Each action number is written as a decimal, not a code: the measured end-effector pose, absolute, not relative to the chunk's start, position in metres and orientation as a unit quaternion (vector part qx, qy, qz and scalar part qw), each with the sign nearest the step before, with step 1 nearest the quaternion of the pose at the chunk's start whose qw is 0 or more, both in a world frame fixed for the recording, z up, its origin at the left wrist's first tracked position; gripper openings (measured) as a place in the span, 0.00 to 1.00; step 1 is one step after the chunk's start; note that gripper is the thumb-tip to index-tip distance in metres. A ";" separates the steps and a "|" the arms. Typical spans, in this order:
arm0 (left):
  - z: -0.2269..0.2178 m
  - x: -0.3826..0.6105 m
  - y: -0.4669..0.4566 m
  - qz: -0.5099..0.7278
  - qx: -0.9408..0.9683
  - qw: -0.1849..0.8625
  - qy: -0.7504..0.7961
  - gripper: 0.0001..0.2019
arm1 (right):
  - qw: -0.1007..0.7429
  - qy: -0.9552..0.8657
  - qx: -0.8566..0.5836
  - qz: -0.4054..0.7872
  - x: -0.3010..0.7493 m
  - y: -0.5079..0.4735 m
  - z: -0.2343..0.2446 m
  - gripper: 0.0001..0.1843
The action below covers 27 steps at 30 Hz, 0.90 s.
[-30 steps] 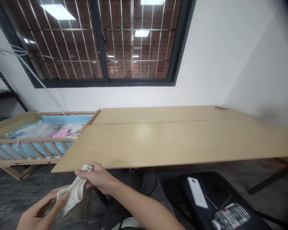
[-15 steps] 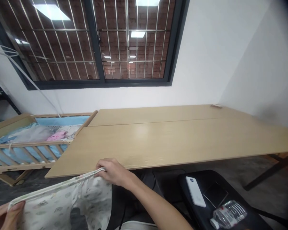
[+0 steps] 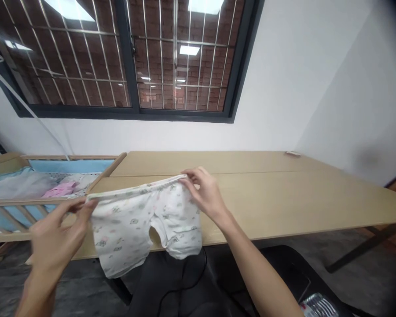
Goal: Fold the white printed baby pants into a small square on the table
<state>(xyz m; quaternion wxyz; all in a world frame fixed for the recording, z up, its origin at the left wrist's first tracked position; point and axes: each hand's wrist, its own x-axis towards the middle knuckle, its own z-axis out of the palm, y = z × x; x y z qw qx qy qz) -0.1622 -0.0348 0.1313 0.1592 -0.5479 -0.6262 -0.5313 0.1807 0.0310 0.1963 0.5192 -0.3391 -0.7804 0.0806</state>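
Note:
A pair of small white printed shorts (image 3: 125,229) hangs stretched out between my hands, its elastic waistband uppermost. My left hand (image 3: 61,224) pinches the left end of the waistband between thumb and fingers. At the other end, my right hand (image 3: 203,189) grips the waistband the same way. Between the legs is an open gap through which the table shows. The shorts hang over the near edge of the wooden table (image 3: 267,193), their lower hems in front of it and above my lap. Whether the cloth touches the tabletop I cannot tell.
A wooden crib (image 3: 105,176) with blue lining and bedding stands left of the table. At lower right, a black seat (image 3: 284,264) carries a clear plastic bottle (image 3: 318,306). A small pale object (image 3: 292,154) lies at the table's back right. A dark cable (image 3: 181,288) crosses my lap.
Both hands have lifted the shorts up and to the right, from below the table's front edge to in front of the tabletop. The waistband stays held at both ends. My view has shifted slightly.

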 end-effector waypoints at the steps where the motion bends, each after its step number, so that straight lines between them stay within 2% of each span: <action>1: 0.134 -0.154 -0.015 -0.529 -0.563 0.153 -0.616 0.17 | 0.520 -0.771 -0.359 0.075 0.188 0.045 0.194 0.09; 5: 0.122 -0.123 0.064 -0.441 -0.651 0.065 -0.614 0.16 | 0.474 -0.759 -0.442 0.064 0.210 0.110 0.160 0.10; 9: 0.084 -0.100 0.130 -0.297 -0.674 0.010 -0.676 0.17 | 0.359 -0.760 -0.539 0.054 0.218 0.165 0.106 0.13; 17: 0.030 -0.077 0.200 -0.189 -0.681 -0.018 -0.708 0.15 | 0.197 -0.766 -0.612 0.010 0.220 0.222 0.034 0.11; 27: 0.015 -0.070 0.271 -0.184 -0.642 -0.039 -0.743 0.16 | 0.171 -0.758 -0.629 0.025 0.227 0.299 0.019 0.14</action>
